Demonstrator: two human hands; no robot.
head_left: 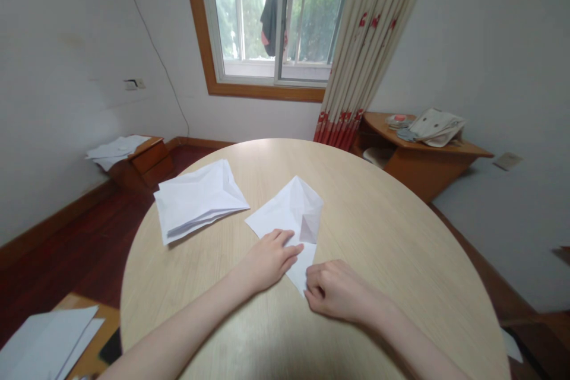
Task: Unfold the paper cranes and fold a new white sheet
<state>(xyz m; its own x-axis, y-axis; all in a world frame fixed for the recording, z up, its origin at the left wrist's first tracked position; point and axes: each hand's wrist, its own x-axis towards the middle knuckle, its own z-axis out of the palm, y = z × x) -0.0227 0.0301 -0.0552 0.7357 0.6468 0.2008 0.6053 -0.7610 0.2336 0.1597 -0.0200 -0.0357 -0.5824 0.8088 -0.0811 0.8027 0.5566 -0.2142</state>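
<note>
A partly folded sheet of white paper lies on the round table in front of me, with creased flaps at its far right side. My left hand rests on its near part, palm down with fingers stretched out and apart. At the paper's near right edge, my right hand is curled closed, thumb and fingers against the lower corner. Its fingertips are partly hidden, but the corner seems to be between them. To the left is a loose stack of folded white papers.
The pale wooden round table fills the middle. A low stool-like surface at lower left bears white sheets and a dark object. Beyond are a small cabinet, a curtain and a corner desk with a cloth bag.
</note>
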